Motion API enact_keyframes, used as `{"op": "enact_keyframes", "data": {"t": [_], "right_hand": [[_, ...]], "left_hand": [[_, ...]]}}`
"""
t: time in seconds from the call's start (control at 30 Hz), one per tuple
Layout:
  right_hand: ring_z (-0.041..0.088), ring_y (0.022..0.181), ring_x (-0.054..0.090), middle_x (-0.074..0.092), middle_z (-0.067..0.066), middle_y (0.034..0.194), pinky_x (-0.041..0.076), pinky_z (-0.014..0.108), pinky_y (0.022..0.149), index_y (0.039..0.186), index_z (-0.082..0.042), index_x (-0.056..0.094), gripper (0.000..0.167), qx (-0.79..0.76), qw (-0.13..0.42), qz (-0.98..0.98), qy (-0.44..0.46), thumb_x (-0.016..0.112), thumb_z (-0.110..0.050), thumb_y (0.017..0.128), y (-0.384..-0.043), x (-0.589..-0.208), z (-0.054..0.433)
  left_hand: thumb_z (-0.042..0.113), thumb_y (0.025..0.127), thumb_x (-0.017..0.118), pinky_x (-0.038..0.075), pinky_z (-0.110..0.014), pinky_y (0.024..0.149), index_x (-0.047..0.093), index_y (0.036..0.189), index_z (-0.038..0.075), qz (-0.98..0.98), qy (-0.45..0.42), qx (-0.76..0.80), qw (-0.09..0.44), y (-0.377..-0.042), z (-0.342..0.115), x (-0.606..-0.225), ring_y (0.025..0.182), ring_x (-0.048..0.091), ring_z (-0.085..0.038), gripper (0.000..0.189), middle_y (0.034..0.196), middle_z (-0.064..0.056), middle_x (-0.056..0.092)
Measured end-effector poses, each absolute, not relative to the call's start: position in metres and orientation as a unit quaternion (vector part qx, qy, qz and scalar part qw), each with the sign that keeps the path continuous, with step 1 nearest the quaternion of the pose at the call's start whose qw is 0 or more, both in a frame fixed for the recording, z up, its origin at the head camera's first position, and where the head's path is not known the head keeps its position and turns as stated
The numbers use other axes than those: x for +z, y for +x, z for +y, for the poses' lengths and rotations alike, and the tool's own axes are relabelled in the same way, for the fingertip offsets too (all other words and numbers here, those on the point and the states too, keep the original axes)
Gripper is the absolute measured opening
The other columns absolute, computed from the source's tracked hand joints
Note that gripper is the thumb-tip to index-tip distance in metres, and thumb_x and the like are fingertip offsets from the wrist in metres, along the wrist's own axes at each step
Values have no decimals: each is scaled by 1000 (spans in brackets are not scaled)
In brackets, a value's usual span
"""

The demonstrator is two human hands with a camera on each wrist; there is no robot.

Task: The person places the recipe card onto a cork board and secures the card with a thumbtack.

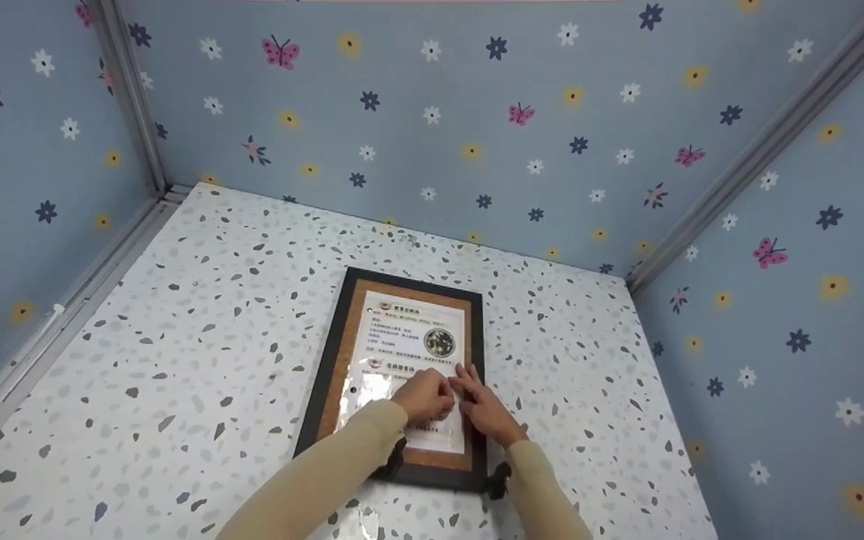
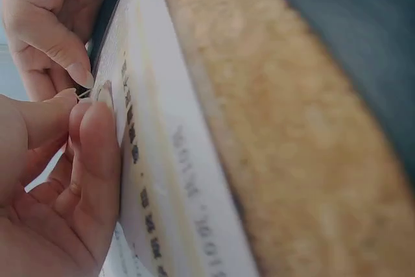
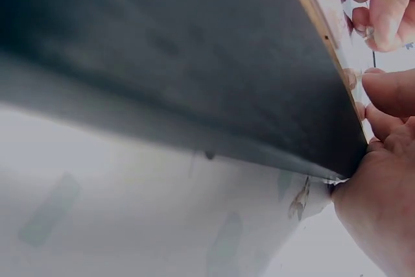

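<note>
A laminated sheet with printed text and a round food picture lies on a cork board in a black frame. At the sheet's lower right part, my left hand pinches a small clear pushpin between thumb and finger. Its thin shaft shows at the fingertips in the left wrist view. Close beside it, my right hand rests its extended fingers on the right edge of the sheet and board. In the right wrist view the right thumb reaches toward the left hand.
The board lies on a white speckled tabletop. Blue flowered panels stand behind and at both sides, with grey metal rails at the corners. Dark straps sit at both wrists.
</note>
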State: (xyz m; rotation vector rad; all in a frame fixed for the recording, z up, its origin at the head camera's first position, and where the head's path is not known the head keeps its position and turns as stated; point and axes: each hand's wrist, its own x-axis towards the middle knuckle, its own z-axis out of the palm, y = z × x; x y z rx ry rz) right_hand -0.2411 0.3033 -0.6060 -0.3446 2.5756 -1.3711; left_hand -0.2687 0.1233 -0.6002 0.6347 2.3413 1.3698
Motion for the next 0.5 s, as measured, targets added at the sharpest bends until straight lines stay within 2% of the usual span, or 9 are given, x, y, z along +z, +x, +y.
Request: {"op": "enact_keyframes", "data": {"t": [0.17, 0.37, 0.5], "right_hand": [[39, 148, -1, 24, 18, 159, 2, 55, 116, 136, 5, 54, 45, -471, 103, 869, -112, 52, 9, 92, -241, -603, 299], [46, 146, 1, 23, 27, 156, 2, 58, 115, 133, 14, 51, 49, -480, 103, 863, -116, 43, 20, 86, -233, -580, 290], [46, 146, 2, 24, 27, 155, 2, 58, 115, 135, 13, 51, 52, -482, 86, 863, -124, 41, 21, 84, -232, -590, 294]], "left_hand": [[3, 83, 65, 41, -25, 45, 71, 70, 8, 847, 198, 457, 184, -271, 125, -596, 46, 53, -9, 14, 56, 2, 62], [2, 79, 63, 34, -26, 38, 59, 54, 12, 867, 166, 426, 199, -274, 131, -588, 39, 47, -10, 27, 45, 4, 54], [1, 75, 66, 36, -27, 39, 57, 53, 13, 885, 134, 399, 200, -273, 139, -586, 40, 48, -13, 26, 46, 3, 55]]}}
